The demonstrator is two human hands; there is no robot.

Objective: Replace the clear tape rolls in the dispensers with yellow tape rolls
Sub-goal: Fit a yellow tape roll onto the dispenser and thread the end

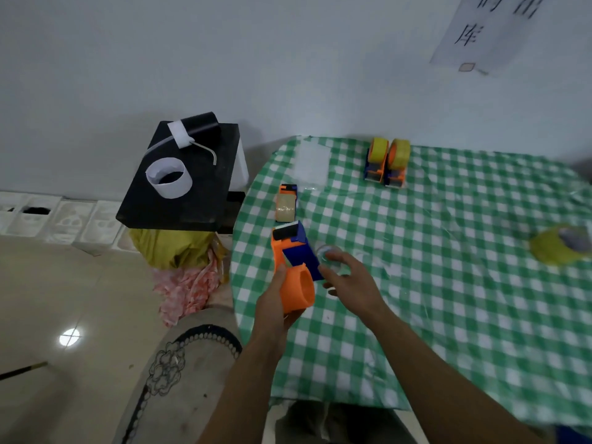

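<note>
From my station I see the left hand (275, 302) wrapped around the orange hub (299, 290) of an orange-and-blue tape dispenser (299, 251). The thumb lies along the hub's near side and the fingers curl underneath. The hub is bare, with no roll on it, and the dispenser's black roller end points away from me over the left edge of the tabletop (416, 299).

Just right of the dispenser, the right hand (355, 283) has its thumb and fingers curled round a clear tape roll (328, 253). The roll is see-through and a little blurred, so I can only make out its rim. It sits close beside the blue side plate, off the hub.

Further out along the left edge, a second dispenser (286, 203) lies on the green-and-white checked cloth with a pale clear roll loaded in it. At the far side of the tabletop, two dispensers (386, 168) stand side by side, touching, each carrying a yellow roll. A loose yellow tape roll (551, 251) lies flat well off to the right, blurred.

Left of the tabletop, a black box (192, 193) holds a white paper ring (169, 179). A paper sign (480, 30) hangs on the wall.
</note>
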